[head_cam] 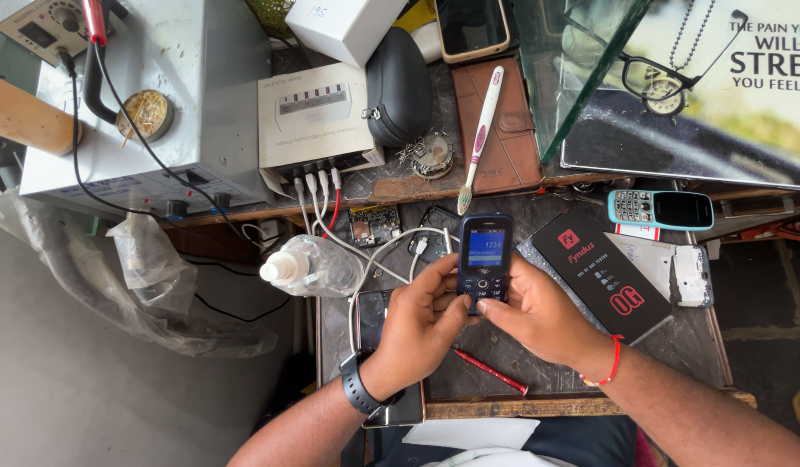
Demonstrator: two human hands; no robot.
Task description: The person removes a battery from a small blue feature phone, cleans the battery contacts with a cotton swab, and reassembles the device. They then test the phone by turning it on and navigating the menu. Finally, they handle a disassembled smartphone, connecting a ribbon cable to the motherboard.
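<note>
Both hands closed around a small dark-blue keypad phone [485, 259], held upright above the middle of the desk [694, 346], screen lit blue. Left hand [420, 324] gripping the phone's left edge, thumb bent onto the keypad; black watch [358, 387] on that wrist. Right hand [543, 313] clasping the right edge, thumb on the lower keys; red thread band [609, 367] on that wrist. Under the left forearm, a flat dark phone [391, 406] lying on the desk. Red pen [491, 371] just below the hands. Black box with red print [603, 272] just right of the right hand. Clear plastic bottle [309, 266] on its side to the left, white cables [365, 259] beside it. White toothbrush [480, 138] on a brown wallet [508, 143] beyond the held phone. Light-blue keypad phone [661, 209] lying well apart at the right.
</note>
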